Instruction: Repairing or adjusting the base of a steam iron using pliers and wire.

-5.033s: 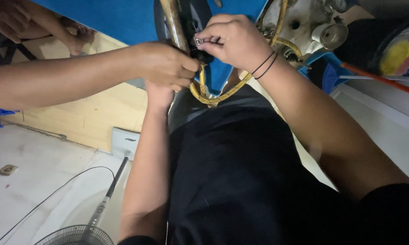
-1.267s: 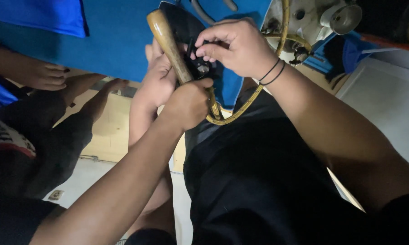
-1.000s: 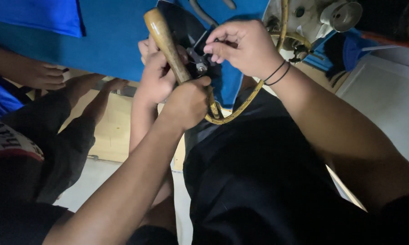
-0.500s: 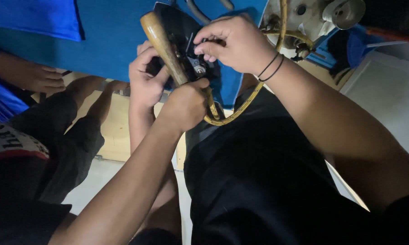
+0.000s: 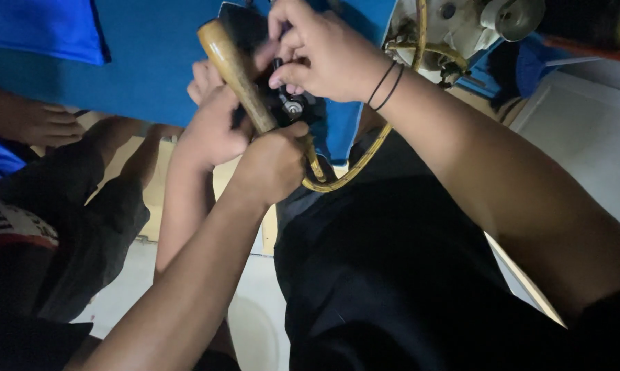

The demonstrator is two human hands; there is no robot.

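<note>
Hands crowd around a dark iron [image 5: 282,103] held up in front of the person's black shirt [image 5: 392,275]. The left hand [image 5: 272,165] is clenched around the lower end of the iron's wooden handle [image 5: 238,75], which tilts up and to the left. The right hand [image 5: 323,55], with two thin black bands at the wrist, sits on top of the iron; its fingers [image 5: 286,72] pinch a small part just above a round metal screw [image 5: 294,108]. What that part is stays too dark to tell. A third hand [image 5: 210,127], belonging to another person, reaches up from below and cups the iron's left side, touching the handle. A yellowish cord [image 5: 351,168] loops from under the iron toward a pale machine [image 5: 461,27] at the upper right. Blue cloth [image 5: 138,62] fills the background behind the hands. At the far left another person's bare foot [image 5: 28,124] rests near dark trousers [image 5: 62,227].

Compared with half a second ago, the grips match, while the handle and the hands sit slightly higher in view.
</note>
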